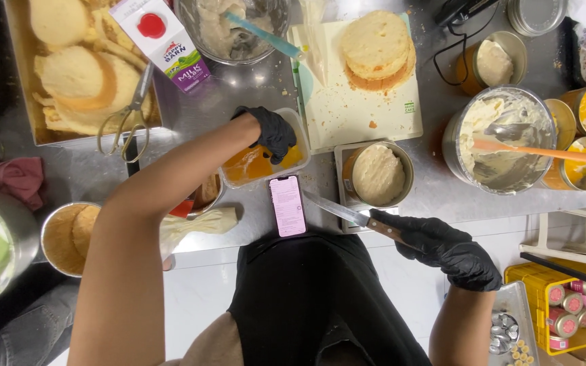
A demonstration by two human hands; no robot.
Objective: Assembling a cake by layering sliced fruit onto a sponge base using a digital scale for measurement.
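Note:
My left hand (271,131), in a black glove, reaches into a clear plastic tub (302,139) of orange fruit pieces (249,165), its fingers down among them. My right hand (447,248), also gloved in black, grips the wooden handle of a long knife (339,211) whose blade points left. The blade lies over a small scale carrying a round tin (377,173) filled with pale cake. A phone (287,205) with a lit pink screen lies on the steel counter between my hands.
A cutting board (347,112) holds stacked sponge rounds (377,49). A steel bowl of cream with an orange spatula (503,139) stands right, beside orange cups. At left are a tray of sponge offcuts (79,78), scissors (129,118), a milk carton (164,41) and a piping bag (198,224).

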